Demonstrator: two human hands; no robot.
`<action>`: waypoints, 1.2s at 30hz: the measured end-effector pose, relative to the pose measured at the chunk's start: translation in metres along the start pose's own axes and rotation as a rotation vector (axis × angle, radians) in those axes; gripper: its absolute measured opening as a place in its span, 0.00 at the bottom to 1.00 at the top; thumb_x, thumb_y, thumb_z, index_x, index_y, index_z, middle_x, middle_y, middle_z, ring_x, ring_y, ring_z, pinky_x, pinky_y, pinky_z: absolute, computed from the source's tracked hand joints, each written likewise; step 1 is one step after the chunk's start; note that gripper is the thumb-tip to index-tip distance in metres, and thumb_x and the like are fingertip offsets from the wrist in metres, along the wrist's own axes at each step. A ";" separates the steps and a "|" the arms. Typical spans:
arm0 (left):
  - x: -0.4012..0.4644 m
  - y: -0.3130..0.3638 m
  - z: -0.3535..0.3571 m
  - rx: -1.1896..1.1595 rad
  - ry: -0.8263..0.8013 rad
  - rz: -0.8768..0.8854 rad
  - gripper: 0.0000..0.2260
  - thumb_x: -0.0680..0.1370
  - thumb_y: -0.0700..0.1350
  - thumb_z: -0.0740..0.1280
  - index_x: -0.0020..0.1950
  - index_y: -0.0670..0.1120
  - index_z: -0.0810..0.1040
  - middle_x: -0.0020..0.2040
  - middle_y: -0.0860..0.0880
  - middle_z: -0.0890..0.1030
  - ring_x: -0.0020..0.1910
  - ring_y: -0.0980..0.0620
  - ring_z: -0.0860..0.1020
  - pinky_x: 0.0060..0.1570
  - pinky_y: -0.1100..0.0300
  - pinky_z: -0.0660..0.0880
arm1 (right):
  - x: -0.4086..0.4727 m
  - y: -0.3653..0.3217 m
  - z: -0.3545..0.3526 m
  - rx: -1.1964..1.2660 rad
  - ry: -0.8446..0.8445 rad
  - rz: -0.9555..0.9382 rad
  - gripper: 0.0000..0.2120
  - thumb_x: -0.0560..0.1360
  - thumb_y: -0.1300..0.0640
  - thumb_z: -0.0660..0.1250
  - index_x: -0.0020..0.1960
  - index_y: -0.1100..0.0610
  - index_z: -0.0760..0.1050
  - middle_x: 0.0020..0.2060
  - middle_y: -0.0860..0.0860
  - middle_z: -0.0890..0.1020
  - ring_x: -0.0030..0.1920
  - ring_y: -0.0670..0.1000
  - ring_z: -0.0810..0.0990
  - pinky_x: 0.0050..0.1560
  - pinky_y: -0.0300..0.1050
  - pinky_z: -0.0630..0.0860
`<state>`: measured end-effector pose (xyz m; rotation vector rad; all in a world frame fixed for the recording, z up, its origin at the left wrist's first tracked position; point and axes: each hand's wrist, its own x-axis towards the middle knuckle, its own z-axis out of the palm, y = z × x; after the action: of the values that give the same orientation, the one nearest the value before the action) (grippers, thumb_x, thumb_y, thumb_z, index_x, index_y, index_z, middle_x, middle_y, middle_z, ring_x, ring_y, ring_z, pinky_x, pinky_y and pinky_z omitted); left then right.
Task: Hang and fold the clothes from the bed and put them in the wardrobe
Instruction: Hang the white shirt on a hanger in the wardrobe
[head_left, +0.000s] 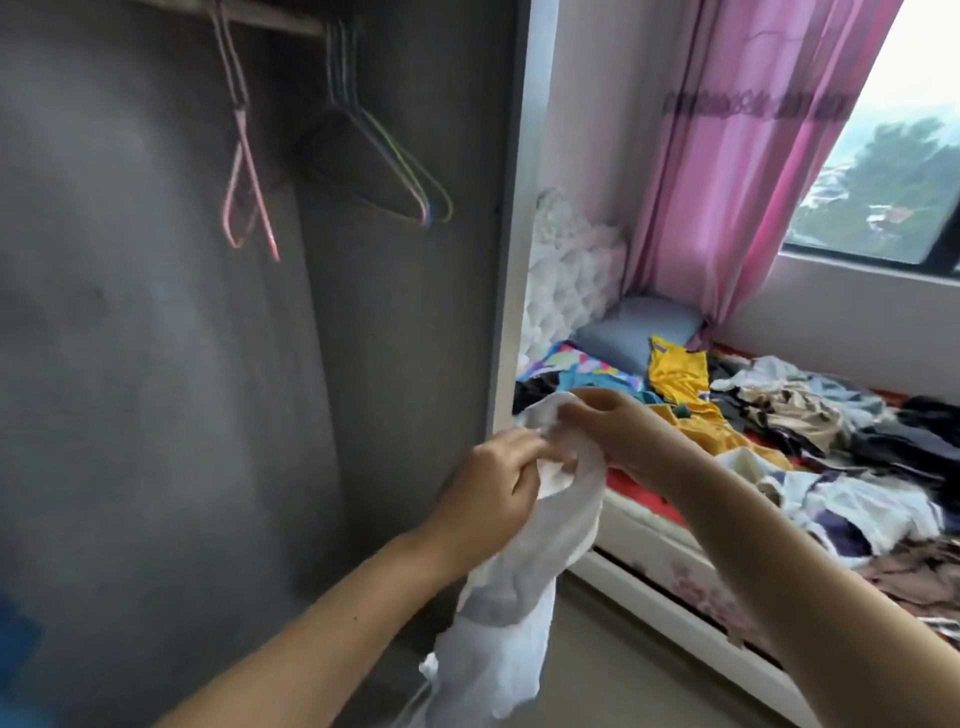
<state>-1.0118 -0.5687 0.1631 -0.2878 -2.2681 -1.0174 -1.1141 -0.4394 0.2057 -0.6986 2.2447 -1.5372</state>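
A white garment (498, 613) hangs down in front of me, bunched at its top between both hands. My left hand (488, 488) grips the bunched top from the left and my right hand (608, 426) pinches it from the right. I stand before the open grey wardrobe (156, 338). A pink hanger (244, 197) dangles from its rail, and several wire hangers (395, 171) hang beside it. On the bed (675, 566) to the right lies a heap of clothes (810, 431), a yellow piece (680, 379) among them.
The wardrobe's white side panel (524, 218) stands between wardrobe and bed. A grey pillow (634, 327) and a white tufted headboard (566, 275) sit at the bed's far end. A pink curtain (737, 156) hangs beside the window (883, 156). Bare floor (623, 649) lies below my hands.
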 end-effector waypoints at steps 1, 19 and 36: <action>0.005 -0.009 -0.007 0.019 0.137 -0.069 0.09 0.78 0.37 0.61 0.55 0.44 0.79 0.54 0.50 0.78 0.53 0.54 0.77 0.54 0.61 0.74 | 0.011 -0.010 -0.001 -0.019 -0.026 -0.027 0.11 0.80 0.62 0.60 0.42 0.60 0.78 0.35 0.56 0.79 0.33 0.49 0.77 0.32 0.38 0.73; 0.007 -0.151 -0.235 0.248 0.249 -0.529 0.16 0.78 0.48 0.67 0.32 0.46 0.68 0.27 0.59 0.67 0.29 0.60 0.63 0.31 0.64 0.61 | 0.173 -0.145 0.102 -0.501 -0.404 -0.343 0.19 0.78 0.49 0.64 0.38 0.63 0.78 0.30 0.51 0.76 0.32 0.47 0.75 0.36 0.45 0.76; 0.004 -0.165 -0.339 0.330 0.132 -0.482 0.18 0.76 0.36 0.62 0.31 0.49 0.60 0.28 0.56 0.62 0.29 0.60 0.59 0.30 0.65 0.57 | 0.267 -0.278 0.227 -0.505 -0.075 -0.316 0.10 0.79 0.56 0.63 0.41 0.60 0.72 0.38 0.58 0.78 0.33 0.54 0.79 0.22 0.43 0.78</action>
<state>-0.9313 -0.9292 0.2390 0.4718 -2.3843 -0.8319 -1.1573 -0.8482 0.3834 -1.2795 2.5787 -1.0296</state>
